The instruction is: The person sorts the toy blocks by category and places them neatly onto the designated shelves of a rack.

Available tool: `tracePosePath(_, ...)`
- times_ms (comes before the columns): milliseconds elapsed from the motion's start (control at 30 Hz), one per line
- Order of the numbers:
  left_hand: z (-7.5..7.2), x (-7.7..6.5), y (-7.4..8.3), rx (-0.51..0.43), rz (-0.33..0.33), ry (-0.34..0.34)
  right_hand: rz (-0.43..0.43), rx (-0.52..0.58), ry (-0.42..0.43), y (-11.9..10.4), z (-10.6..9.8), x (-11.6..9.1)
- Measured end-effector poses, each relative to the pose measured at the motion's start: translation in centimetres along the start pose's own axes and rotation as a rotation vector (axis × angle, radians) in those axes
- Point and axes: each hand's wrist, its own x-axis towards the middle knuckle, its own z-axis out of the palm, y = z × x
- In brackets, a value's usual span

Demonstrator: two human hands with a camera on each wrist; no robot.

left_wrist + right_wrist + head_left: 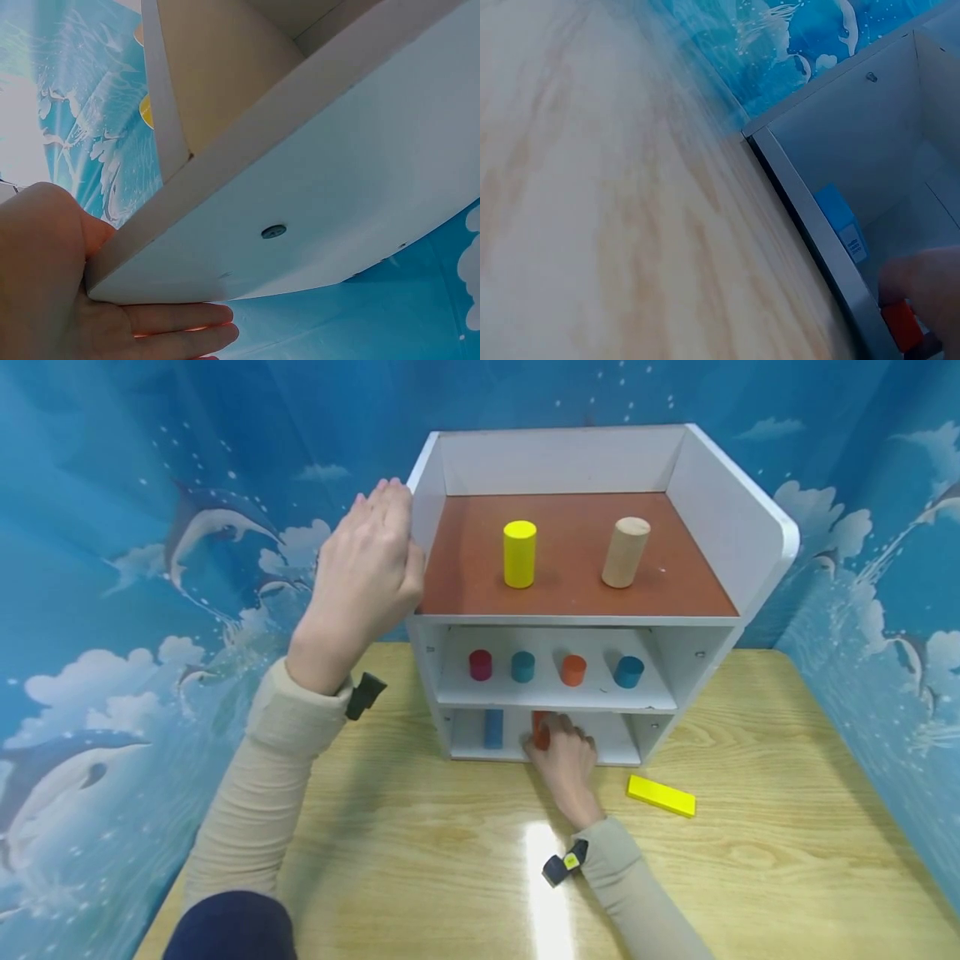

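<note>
My left hand (367, 560) lies along the left side panel of a white shelf unit (577, 621). In the left wrist view its straight fingers (184, 319) are against the outer face, and the thumb goes behind the panel's edge, partly hidden. Down in the bottom compartment, my right hand (566, 760) grips an orange block (539, 731), which stands upright on the shelf floor. The right wrist view shows only part of that hand (930, 289) and the block's end (901, 326). A blue block (493, 729) stands to the left of the orange one.
On the brown top are a yellow cylinder (519, 555) and a plain wooden cylinder (626, 552). The middle shelf holds a row of short cylinders: dark red (481, 665), teal (522, 667), orange (573, 670), blue (628, 672). A yellow block (662, 796) lies on the wooden table (750, 860).
</note>
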Motion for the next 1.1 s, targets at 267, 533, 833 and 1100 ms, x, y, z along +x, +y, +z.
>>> tracePosePath(267,-0.1,0.0,0.1,0.005,0.007,0.006,-0.007,-0.020,0.002,0.1,0.3,-0.1)
tracePosePath(533,0.0,0.0,0.1,0.005,-0.002,-0.003,-0.013,-0.066,-0.039,-0.2,-0.1,-0.1)
tracePosePath(833,-0.1,0.1,0.1,-0.002,-0.007,-0.010,-0.034,-0.117,-0.124,-0.7,-1.6,0.0)
tracePosePath(1100,-0.2,0.1,0.1,-0.001,-0.013,-0.020,-0.015,-0.103,-0.266,-1.2,-4.4,0.0)
